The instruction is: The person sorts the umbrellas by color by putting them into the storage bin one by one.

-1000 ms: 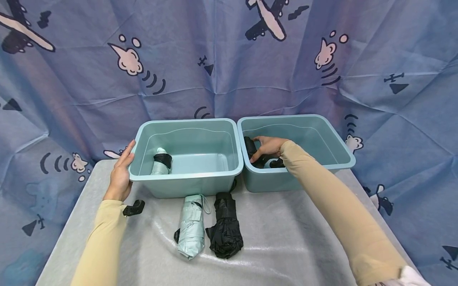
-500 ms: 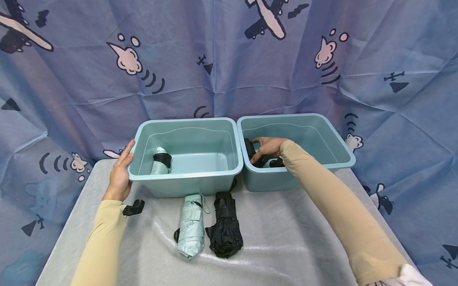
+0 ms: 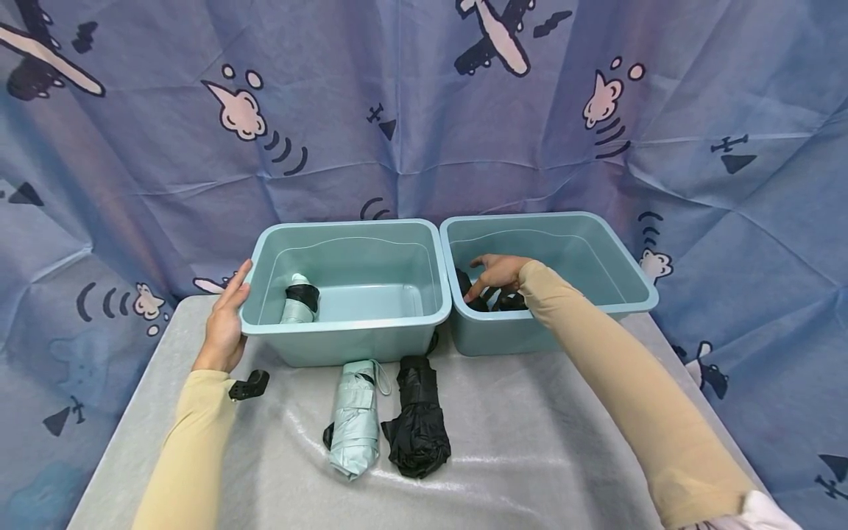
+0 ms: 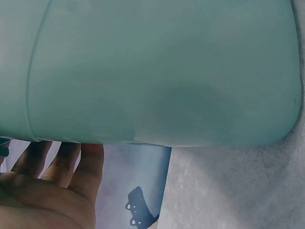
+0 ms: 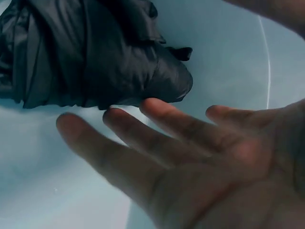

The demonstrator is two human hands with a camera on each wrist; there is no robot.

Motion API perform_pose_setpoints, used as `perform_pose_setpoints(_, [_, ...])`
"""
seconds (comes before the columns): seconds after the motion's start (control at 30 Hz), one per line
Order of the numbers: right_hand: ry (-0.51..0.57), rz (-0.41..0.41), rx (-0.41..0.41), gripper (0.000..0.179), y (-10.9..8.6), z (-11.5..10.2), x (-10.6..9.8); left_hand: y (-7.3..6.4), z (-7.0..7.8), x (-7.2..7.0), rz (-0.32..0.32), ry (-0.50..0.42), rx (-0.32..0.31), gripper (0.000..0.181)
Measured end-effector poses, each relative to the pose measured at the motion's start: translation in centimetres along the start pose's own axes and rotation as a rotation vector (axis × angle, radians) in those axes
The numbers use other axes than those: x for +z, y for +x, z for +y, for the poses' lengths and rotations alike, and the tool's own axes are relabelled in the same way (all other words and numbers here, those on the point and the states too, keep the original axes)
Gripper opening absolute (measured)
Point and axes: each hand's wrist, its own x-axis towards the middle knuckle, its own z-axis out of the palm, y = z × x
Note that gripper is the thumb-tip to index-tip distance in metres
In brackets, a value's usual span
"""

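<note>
My right hand (image 3: 500, 272) is inside the right blue-green bin (image 3: 483, 338), at its left end. In the right wrist view its fingers are spread, beside a folded black umbrella (image 5: 100, 57) and not curled round it. More dark shapes lie under the hand in the head view, mostly hidden. My left hand (image 3: 221, 327) rests with straight fingers against the outer left side of the left blue-green bin (image 3: 344, 344). Inside that bin, at the left, is a pale green folded umbrella (image 3: 299, 311) with a black band.
On the grey-covered table (image 3: 517, 434), in front of the bins, lie another pale green folded umbrella (image 3: 355, 423) and another black one (image 3: 419, 423). The two bins stand side by side. A patterned blue curtain (image 3: 424, 110) hangs behind them.
The black umbrella under my right hand has dropped lower in the right bin, and the hand's grip on it has loosened. My left hand stays at the left bin.
</note>
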Motion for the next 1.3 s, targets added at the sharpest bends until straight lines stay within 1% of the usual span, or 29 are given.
perform_pose_setpoints(0.1, [0.018,0.011,0.016,0.103,-0.1,-0.1,-0.2,0.1,0.0,0.0,0.000,0.007,0.001,0.056])
perform_pose_setpoints(0.17, [0.039,0.008,0.016,0.102,-0.1,-0.2,-0.3,0.1,0.0,0.0,0.001,0.009,0.003,0.056])
perform_pose_setpoints(0.27, [0.038,0.015,0.007,0.101,-0.2,-0.4,-0.6,0.1,0.0,0.0,0.003,0.011,0.003,0.055])
perform_pose_setpoints(0.43, [0.038,0.036,-0.027,0.099,-1.0,-1.1,-0.8,0.0,0.0,0.0,0.003,0.008,0.001,0.055])
perform_pose_setpoints(0.57, [0.054,0.013,-0.071,0.099,-2.2,-1.7,-0.9,0.0,0.0,-0.1,0.000,0.013,0.000,0.055])
perform_pose_setpoints(0.67, [0.069,-0.011,-0.106,0.100,-3.2,-2.2,-0.9,0.0,0.0,-0.1,-0.002,0.018,0.001,0.055])
perform_pose_setpoints(0.77, [0.063,-0.013,-0.144,0.100,-4.4,-2.7,-0.9,0.0,0.0,-0.1,-0.008,0.021,0.005,0.056])
perform_pose_setpoints(0.93, [0.020,0.017,-0.209,0.097,-6.6,-3.3,-0.9,-0.1,0.1,-0.1,-0.014,0.020,0.009,0.056])
perform_pose_setpoints(1.07, [0.013,0.037,-0.263,0.092,-8.7,-3.5,-0.5,-0.1,0.1,-0.1,-0.018,0.025,0.012,0.055])
perform_pose_setpoints(1.3, [-0.003,0.079,-0.393,0.083,-12.4,-3.1,0.7,-0.1,0.1,-0.1,-0.023,0.013,0.014,0.056])
